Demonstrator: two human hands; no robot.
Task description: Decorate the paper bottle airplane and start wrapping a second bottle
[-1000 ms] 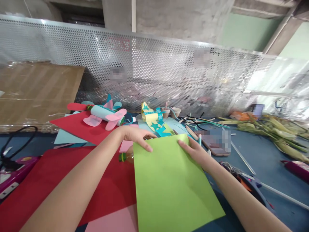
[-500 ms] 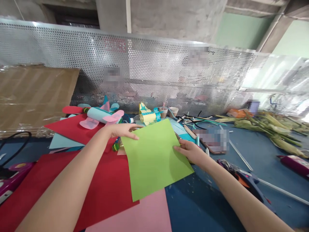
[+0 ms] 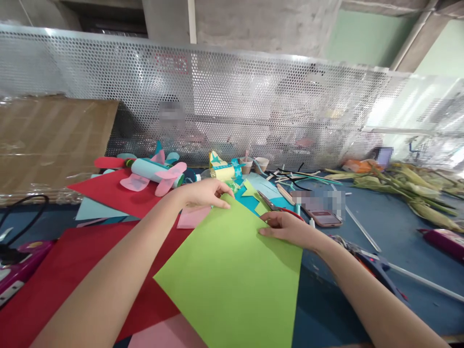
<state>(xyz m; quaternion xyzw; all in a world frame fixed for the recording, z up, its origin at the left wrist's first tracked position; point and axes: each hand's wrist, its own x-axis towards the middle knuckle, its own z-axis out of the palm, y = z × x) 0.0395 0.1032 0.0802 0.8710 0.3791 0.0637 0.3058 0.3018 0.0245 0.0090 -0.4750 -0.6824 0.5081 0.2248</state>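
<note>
A sheet of light green paper is held in front of me, tilted with one corner pointing left. My left hand pinches its far edge between thumb and fingers. On the upper right edge, my right hand grips the same sheet with thumb on top. Just beyond my right hand are red-handled scissors, blades toward the upper left. Behind the sheet lie a cut green paper piece with pointed edges and blue paper pieces.
Red paper and pink paper lie at left. A blue bottle craft with pink fins and a yellow one stand behind. Also here: paper cups, a phone, a glue gun, dried husks, and a perforated metal panel.
The green sheet has turned and come closer to me, its left corner now over the red paper. My left hand has moved right, and the scissors and cut green piece have come into view.
</note>
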